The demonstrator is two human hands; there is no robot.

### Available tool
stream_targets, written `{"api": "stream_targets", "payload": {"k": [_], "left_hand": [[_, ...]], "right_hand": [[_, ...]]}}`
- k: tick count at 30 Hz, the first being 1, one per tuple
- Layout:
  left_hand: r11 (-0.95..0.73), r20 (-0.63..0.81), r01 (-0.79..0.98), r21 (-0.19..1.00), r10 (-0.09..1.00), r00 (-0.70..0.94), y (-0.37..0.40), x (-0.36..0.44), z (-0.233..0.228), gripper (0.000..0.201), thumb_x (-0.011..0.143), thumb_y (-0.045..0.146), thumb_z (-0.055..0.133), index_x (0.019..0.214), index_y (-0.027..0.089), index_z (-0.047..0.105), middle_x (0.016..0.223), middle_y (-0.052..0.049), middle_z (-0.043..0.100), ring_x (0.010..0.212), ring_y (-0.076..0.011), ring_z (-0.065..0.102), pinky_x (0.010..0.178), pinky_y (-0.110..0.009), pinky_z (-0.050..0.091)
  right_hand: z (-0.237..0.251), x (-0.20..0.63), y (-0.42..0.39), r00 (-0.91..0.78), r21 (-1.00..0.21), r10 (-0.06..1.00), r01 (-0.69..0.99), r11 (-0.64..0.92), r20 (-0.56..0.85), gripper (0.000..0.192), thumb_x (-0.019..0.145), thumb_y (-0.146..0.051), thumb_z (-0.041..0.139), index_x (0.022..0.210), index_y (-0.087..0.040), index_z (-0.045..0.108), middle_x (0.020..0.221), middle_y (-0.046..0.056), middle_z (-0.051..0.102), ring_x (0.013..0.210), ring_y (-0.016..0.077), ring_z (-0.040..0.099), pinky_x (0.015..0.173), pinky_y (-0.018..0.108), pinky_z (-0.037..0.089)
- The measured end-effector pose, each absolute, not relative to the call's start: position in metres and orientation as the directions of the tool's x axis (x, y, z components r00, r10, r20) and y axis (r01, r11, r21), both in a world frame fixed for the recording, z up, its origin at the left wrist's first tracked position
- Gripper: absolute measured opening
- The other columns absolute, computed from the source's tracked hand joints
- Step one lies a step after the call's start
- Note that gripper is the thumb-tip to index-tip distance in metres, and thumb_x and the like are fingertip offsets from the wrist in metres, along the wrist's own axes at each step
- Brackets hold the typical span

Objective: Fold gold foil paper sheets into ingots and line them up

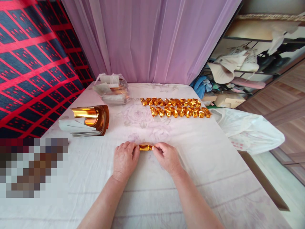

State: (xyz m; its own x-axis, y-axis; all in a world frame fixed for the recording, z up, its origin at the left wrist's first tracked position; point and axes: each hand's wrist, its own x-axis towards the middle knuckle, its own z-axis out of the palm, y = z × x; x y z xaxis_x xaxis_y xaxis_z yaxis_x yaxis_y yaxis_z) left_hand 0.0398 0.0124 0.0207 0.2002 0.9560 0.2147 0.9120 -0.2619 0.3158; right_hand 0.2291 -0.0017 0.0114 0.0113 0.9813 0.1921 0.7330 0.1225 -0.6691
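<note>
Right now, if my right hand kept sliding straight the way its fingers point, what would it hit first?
The right hand points left along the gold foil piece it pinches, so it would probably meet the left hand holding the other end. Past that lies the stack of gold foil sheets, though depth is hard to judge.

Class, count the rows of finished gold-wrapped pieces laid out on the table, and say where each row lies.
2. The far row lies nearest the curtain; the near row sits just in front, shifted right. One more gold piece is held between the left hand and right hand.
</note>
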Motion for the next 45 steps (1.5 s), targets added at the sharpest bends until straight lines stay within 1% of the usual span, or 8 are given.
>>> {"api": "stream_targets", "payload": {"k": [7, 12, 18, 26, 31, 37, 45], "left_hand": [[-0.270, 0.207, 0.917, 0.294, 0.954, 0.215, 0.0121, 0.0408, 0.0214, 0.022, 0.093, 0.027, 0.047, 0.080, 0.020, 0.064, 0.080, -0.006, 0.066, 0.080, -0.0243, 0.062, 0.071, -0.036, 0.040], [-0.284, 0.212, 0.919, 0.274, 0.950, 0.230, 0.0120, 0.0411, 0.0208, 0.024, 0.093, 0.027, 0.046, 0.078, 0.020, 0.064, 0.078, -0.006, 0.066, 0.079, -0.0241, 0.062, 0.070, -0.036, 0.039], [-0.307, 0.202, 0.904, 0.296, 0.946, 0.255, 0.0126, 0.0414, 0.0215, 0.024, 0.092, 0.024, 0.046, 0.077, 0.020, 0.064, 0.077, -0.006, 0.065, 0.079, -0.0249, 0.062, 0.072, -0.037, 0.040], [-0.352, 0.197, 0.879, 0.321, 0.933, 0.302, 0.0141, 0.0403, 0.0235, 0.022, 0.090, 0.022, 0.048, 0.076, 0.020, 0.065, 0.076, -0.005, 0.066, 0.078, -0.0224, 0.062, 0.070, -0.035, 0.041], [-0.332, 0.209, 0.897, 0.291, 0.937, 0.279, 0.0123, 0.0419, 0.0245, 0.024, 0.092, 0.024, 0.046, 0.076, 0.020, 0.064, 0.077, -0.006, 0.065, 0.077, -0.0240, 0.062, 0.070, -0.037, 0.040], [-0.336, 0.207, 0.899, 0.281, 0.936, 0.285, 0.0122, 0.0419, 0.0248, 0.025, 0.092, 0.024, 0.045, 0.075, 0.021, 0.063, 0.076, -0.005, 0.065, 0.077, -0.0234, 0.062, 0.070, -0.036, 0.039], [-0.389, 0.236, 0.851, 0.353, 0.917, 0.321, 0.0144, 0.0391, 0.0218, 0.026, 0.091, 0.021, 0.044, 0.069, 0.021, 0.058, 0.070, -0.004, 0.062, 0.072, -0.0216, 0.060, 0.068, -0.034, 0.038]], "right_hand": [[0.0117, 0.2289, -0.0015, -0.023, -0.597, 0.976, 0.788, 0.151, 0.216, 0.025, 0.089, -0.027, 0.048, 0.070, -0.022, 0.065, 0.068, 0.001, 0.067, 0.064, 0.0137, 0.059, 0.062, 0.022, 0.037], [0.0103, 0.2282, -0.0012, -0.047, -0.558, 0.974, 0.813, 0.166, 0.221, 0.023, 0.088, -0.025, 0.050, 0.069, -0.023, 0.064, 0.068, 0.001, 0.066, 0.066, 0.0138, 0.058, 0.062, 0.022, 0.036], [0.0082, 0.2274, -0.0014, -0.060, -0.517, 0.969, 0.837, 0.179, 0.239, 0.024, 0.088, -0.023, 0.049, 0.067, -0.022, 0.060, 0.066, 0.001, 0.063, 0.065, 0.0141, 0.056, 0.062, 0.023, 0.034], [0.0067, 0.2278, -0.0011, -0.054, -0.519, 0.966, 0.835, 0.181, 0.251, 0.023, 0.088, -0.024, 0.050, 0.066, -0.023, 0.059, 0.066, 0.001, 0.062, 0.065, 0.0144, 0.056, 0.061, 0.024, 0.034], [0.0075, 0.2287, -0.0017, -0.083, -0.530, 0.966, 0.823, 0.204, 0.243, 0.023, 0.088, -0.024, 0.048, 0.068, -0.023, 0.060, 0.068, 0.001, 0.063, 0.067, 0.0144, 0.057, 0.063, 0.023, 0.035], [0.0078, 0.2284, -0.0022, -0.098, -0.542, 0.962, 0.809, 0.227, 0.255, 0.024, 0.088, -0.025, 0.047, 0.067, -0.023, 0.058, 0.067, 0.001, 0.061, 0.067, 0.0142, 0.056, 0.063, 0.023, 0.034], [0.0097, 0.2269, -0.0021, -0.098, -0.526, 0.958, 0.818, 0.231, 0.268, 0.025, 0.088, -0.022, 0.047, 0.064, -0.022, 0.053, 0.065, 0.000, 0.059, 0.064, 0.0136, 0.054, 0.062, 0.024, 0.032]]}}
